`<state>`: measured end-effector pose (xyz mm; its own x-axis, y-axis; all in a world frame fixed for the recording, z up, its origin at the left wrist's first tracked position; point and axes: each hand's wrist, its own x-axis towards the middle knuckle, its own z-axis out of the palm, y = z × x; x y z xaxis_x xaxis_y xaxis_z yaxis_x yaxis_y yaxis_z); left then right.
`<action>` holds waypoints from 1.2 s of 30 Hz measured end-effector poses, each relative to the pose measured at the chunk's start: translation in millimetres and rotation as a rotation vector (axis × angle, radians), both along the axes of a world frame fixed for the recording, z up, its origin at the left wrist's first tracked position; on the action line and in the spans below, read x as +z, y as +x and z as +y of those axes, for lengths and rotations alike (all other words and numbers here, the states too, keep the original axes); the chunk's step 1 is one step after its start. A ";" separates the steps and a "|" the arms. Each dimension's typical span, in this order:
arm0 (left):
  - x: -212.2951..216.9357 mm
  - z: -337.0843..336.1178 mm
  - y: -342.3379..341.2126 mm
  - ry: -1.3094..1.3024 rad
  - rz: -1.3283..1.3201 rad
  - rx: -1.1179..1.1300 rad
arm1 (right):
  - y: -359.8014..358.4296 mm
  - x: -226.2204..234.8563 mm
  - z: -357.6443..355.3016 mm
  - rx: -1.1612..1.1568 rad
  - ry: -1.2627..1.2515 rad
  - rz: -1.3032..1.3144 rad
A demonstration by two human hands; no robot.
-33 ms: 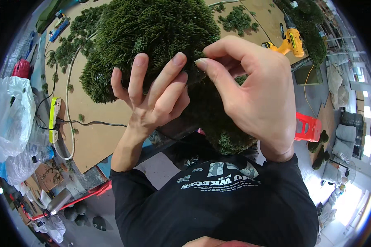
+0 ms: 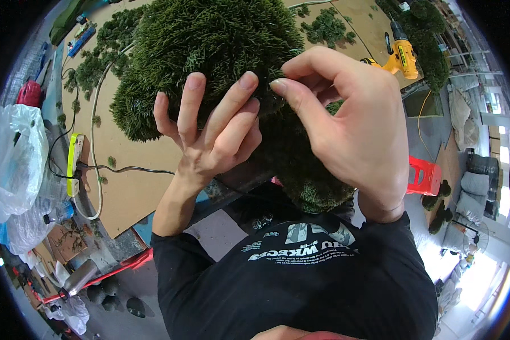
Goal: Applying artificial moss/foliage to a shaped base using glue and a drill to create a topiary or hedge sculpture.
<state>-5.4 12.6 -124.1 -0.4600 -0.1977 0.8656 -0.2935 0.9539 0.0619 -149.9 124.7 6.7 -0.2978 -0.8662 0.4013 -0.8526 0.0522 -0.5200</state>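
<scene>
Two hands at work on the near edge of a foliage mound (image 2: 215, 34), which lies directly beyond the left hand (image 2: 209, 139). The left hand's outer fingers spread over the foliage, while its forefinger and thumb bunch close together; the right hand (image 2: 354, 107) narrows to a thumb-and-forefinger pinch just beside them. Whether either holds anything cannot be told. The step appears to be fine fingertip work; the next move seems to call for a steady left hand and a small, precise pinch. The right hand partly screens the foliage behind it. A cable (image 2: 130, 168) passes behind the left wrist across the counter (image 2: 133, 195), toward a power strip (image 2: 73, 164). Beyond the right hand: a drill (image 2: 404, 56) and loose sprigs (image 2: 326, 27).
</scene>
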 end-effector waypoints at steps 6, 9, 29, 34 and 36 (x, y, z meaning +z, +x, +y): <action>-7.1 -3.9 1.2 -0.024 0.036 -0.023 | -5.0 3.1 -3.7 0.021 0.090 -0.148; -7.0 -4.7 0.2 -0.020 0.049 -0.038 | -8.3 5.4 -4.2 0.021 0.107 -0.166; -11.5 -7.7 -1.0 -0.037 0.087 -0.047 | -27.4 7.0 -17.0 0.028 0.108 -0.083; -11.8 -17.3 -8.8 -0.145 0.169 -0.131 | -27.4 10.6 -17.2 0.040 0.118 -0.042; -10.1 -17.2 -7.4 -0.145 0.163 -0.132 | -25.2 11.9 -17.3 0.035 0.121 -0.065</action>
<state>-12.8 -4.6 -134.3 -0.3253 -0.0138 0.9455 -0.1636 0.9856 -0.0420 -175.1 107.4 18.5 -0.2879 -0.9176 0.2740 -0.8199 0.0884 -0.5656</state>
